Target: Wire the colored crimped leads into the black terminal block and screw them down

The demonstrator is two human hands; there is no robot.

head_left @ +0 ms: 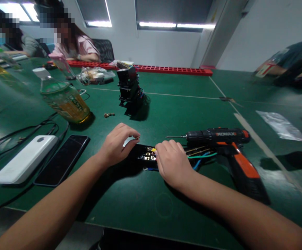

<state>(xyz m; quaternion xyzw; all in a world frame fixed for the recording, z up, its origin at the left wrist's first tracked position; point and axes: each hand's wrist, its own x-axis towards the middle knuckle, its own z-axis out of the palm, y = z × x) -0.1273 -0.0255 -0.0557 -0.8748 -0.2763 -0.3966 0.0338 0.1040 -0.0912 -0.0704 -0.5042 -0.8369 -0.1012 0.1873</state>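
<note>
My left hand [117,144] is raised just left of a black terminal block [147,157], thumb and forefinger pinched on a small brass-coloured screw [137,138]. My right hand [173,161] is curled over the block's right end. Its fingertips are beside a yellow-sleeved wire end [154,150], and the palm hides what lies beneath. Green and blue wires [201,156] come out past the right hand toward the drill. A blue-sleeved ring lug [149,169] lies at the block's near side. Several loose brass screws [109,115] are on the table beyond my left hand.
An orange-black cordless drill [218,137] lies at right. A phone [62,159], white power bank [26,158], cables and a tea bottle [65,99] are at left. A black electronic assembly [128,85] stands farther back on the green table [177,107]. Other people sit around it.
</note>
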